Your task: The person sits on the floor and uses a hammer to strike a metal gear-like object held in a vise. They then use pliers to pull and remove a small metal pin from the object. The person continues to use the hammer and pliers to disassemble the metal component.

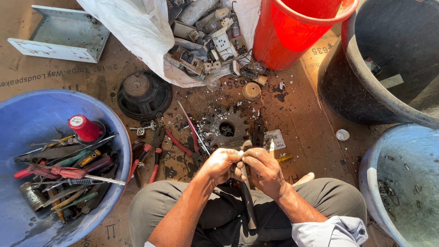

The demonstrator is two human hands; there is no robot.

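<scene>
Beyond your fingers, to their right, stands the big black tub; the blue basin full of screwdrivers and hand tools sits well off to their left, and a grey-blue basin lies off to the right. The red bucket stands farther out, next to the white sack spilling electrical scrap. A black speaker driver lies out to the left of your fingers on the cardboard floor. Just ahead of your fingertips rests the toothed gear wheel, and the red-handled pliers lie near your left knuckles. A hammer stands between your two hands, its head at your fingertips and its dark handle running back toward your lap. Your left hand and right hand meet, fingers curled tight together around a small piece too hidden to identify.
</scene>
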